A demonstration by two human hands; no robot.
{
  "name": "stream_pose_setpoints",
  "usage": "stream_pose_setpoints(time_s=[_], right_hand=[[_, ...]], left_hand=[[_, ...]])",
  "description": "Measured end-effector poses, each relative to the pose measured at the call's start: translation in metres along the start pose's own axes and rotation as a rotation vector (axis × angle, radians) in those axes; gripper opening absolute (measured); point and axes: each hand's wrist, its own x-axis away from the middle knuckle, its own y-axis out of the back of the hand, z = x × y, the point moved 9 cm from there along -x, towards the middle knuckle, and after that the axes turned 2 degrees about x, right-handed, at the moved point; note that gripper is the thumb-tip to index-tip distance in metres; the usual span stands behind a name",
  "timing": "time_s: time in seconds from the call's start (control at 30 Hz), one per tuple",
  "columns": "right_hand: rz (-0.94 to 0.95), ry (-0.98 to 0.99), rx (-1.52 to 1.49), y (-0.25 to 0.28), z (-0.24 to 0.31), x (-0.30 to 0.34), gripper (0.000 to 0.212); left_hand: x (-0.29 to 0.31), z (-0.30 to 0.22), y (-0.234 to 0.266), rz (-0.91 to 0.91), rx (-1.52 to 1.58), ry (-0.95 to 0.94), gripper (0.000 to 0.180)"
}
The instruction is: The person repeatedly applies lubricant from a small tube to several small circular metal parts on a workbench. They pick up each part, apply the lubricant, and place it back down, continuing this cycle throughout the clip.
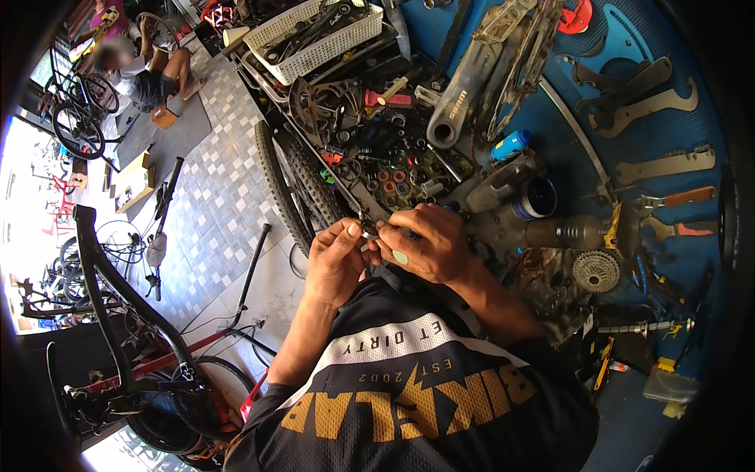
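In front of my chest, my left hand (333, 263) and my right hand (431, 242) meet fingertip to fingertip. Between them is a small metal part (367, 233), silvery and dark, whose exact kind I cannot make out. The left thumb and forefinger pinch it from one side while the right fingers close on it from the other. My fingers cover much of it. Just beyond the hands lie a knobbly bicycle tyre (303, 177) and a tray with several small rings and bearings (401, 177).
A white basket (311, 39) of crank arms stands at the far edge of the cluttered bench. On the right are a blue bottle (511, 145), a sprocket cassette (596, 271) and wall-hung tools. A black bicycle frame (134, 291) stands left. Another person (153, 75) crouches far left.
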Motion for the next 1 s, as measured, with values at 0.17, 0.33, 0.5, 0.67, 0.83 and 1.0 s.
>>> stream_pose_setpoints(time_s=[0.17,0.33,0.5,0.67,0.83,1.0], right_hand=[[0.007,0.023,0.076,0.003,-0.004,-0.001,0.028],[0.004,-0.253,-0.263,0.008,-0.023,-0.003,0.028],[-0.185,-0.552,-0.937,0.022,-0.046,0.000,0.058],[-0.377,-0.462,-1.482,0.038,-0.041,-0.022,0.078],[-0.405,-0.335,-1.575,0.044,-0.026,-0.043,0.061],[-0.366,-0.317,-1.562,0.044,-0.019,-0.049,0.059]], left_hand=[[-0.001,0.007,-0.006,0.003,0.147,0.128,0.022],[-0.010,0.011,-0.015,0.146,0.305,0.143,0.030],[-0.009,0.017,-0.006,0.074,0.158,0.105,0.023],[-0.007,0.021,-0.027,0.212,0.234,0.116,0.024],[0.001,0.024,-0.031,0.139,0.123,0.113,0.028],[-0.001,0.022,-0.033,0.131,0.291,0.125,0.025]])
